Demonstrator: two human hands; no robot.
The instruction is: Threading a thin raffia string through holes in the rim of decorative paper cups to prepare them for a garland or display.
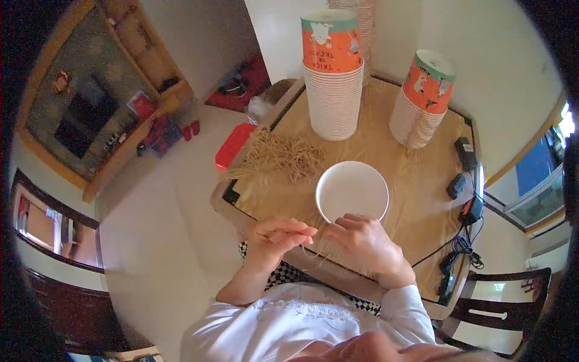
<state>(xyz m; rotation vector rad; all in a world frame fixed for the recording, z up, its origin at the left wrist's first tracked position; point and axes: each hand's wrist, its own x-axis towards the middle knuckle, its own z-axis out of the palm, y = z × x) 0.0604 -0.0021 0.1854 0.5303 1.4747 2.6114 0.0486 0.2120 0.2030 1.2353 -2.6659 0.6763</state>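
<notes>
Thumb and fingers of my left hand (277,239) are pinched together on a thin strand of paper cord (309,252) that loops below the fingertips. My right hand (369,244) is curled closed, with pale cord strands under it, at the near rim of a white round paper bucket (353,190). Whether the fingers touch that rim I cannot tell. The bucket stands mouth up on the wooden table (271,205). Beyond it to the left lies a tangled pile of tan paper cord (286,154).
Two upside-down stacks of orange and green printed paper buckets, one tall (333,78) and one shorter (424,99), stand at the back. A red plastic object (234,146) is at the left edge. Black adapters (464,154) and cables (463,244) lie along the right edge, near a dark chair (500,308).
</notes>
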